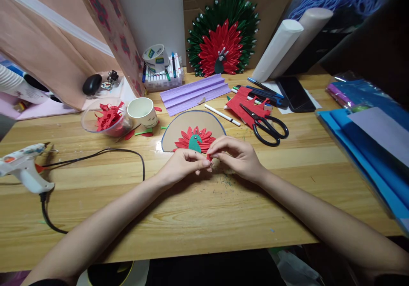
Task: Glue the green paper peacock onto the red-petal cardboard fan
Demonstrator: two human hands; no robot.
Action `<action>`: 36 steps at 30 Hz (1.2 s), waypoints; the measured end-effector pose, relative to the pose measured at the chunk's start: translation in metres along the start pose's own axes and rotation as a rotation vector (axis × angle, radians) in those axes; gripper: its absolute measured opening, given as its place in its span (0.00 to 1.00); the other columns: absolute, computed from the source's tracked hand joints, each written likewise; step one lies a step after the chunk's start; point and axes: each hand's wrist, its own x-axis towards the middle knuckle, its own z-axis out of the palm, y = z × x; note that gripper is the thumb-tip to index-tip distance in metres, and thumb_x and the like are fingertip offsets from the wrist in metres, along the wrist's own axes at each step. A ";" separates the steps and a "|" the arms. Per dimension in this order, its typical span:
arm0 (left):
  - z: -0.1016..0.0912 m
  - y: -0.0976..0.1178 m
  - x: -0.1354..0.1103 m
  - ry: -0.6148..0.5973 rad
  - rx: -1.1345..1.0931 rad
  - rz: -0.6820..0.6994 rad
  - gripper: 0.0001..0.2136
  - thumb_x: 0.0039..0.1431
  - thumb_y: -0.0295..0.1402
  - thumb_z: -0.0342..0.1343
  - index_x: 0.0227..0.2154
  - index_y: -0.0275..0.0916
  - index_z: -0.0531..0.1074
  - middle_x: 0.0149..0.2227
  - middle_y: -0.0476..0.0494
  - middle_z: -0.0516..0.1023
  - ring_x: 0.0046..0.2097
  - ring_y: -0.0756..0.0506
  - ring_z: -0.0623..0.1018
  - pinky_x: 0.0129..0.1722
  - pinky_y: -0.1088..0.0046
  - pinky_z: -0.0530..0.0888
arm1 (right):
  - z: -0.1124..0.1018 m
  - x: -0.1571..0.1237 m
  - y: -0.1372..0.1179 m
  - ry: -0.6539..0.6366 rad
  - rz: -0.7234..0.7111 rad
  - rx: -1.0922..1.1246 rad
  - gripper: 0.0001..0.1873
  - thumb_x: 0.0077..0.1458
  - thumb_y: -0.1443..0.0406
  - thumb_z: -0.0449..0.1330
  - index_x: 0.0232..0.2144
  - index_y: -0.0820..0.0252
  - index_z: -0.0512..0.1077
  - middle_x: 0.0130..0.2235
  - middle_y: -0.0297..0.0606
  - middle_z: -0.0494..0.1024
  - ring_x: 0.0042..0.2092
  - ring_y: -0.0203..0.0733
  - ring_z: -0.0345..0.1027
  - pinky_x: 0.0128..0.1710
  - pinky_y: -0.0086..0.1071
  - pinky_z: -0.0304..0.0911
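Observation:
My left hand (189, 162) and my right hand (237, 157) meet at the middle of the table, both pinching one small red piece of paper (208, 157) between their fingertips. Just beyond them lies a half-round cardboard piece (174, 130) with a dark blue outline. On it sits a fan of red paper petals (182, 142) around a green bird shape (194, 143); my fingers cover part of its lower right. To the right, black-handled scissors (268, 128) rest on cut red crepe paper (244, 107), with a white marker (222, 115) beside it.
At left are a glue gun (27, 167) with its cord, a clear bowl of red scraps (107, 120) and a paper cup (142, 111). Purple crepe paper (194, 93), a finished peacock (223, 43) and a marker box (162, 79) stand behind. Blue sheets (354, 145) lie right, near a phone (294, 93).

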 end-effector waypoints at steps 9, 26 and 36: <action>0.001 0.000 0.000 0.032 0.047 0.017 0.11 0.52 0.39 0.59 0.25 0.35 0.76 0.27 0.45 0.79 0.23 0.55 0.67 0.25 0.79 0.64 | 0.002 0.003 0.004 0.006 0.232 0.215 0.13 0.56 0.61 0.58 0.43 0.58 0.70 0.38 0.38 0.75 0.38 0.36 0.70 0.39 0.31 0.68; 0.011 -0.010 -0.004 0.272 0.438 0.263 0.12 0.57 0.40 0.54 0.29 0.34 0.73 0.25 0.45 0.75 0.25 0.52 0.70 0.25 0.77 0.67 | 0.008 -0.001 0.011 0.039 0.246 0.082 0.10 0.50 0.64 0.62 0.37 0.59 0.70 0.36 0.37 0.75 0.36 0.36 0.71 0.38 0.33 0.69; 0.011 -0.013 -0.002 0.285 0.547 0.311 0.13 0.58 0.40 0.53 0.28 0.34 0.73 0.25 0.46 0.74 0.25 0.52 0.70 0.26 0.77 0.66 | 0.011 -0.001 0.011 0.060 0.235 0.091 0.11 0.51 0.67 0.61 0.39 0.57 0.68 0.37 0.36 0.74 0.38 0.36 0.70 0.39 0.31 0.69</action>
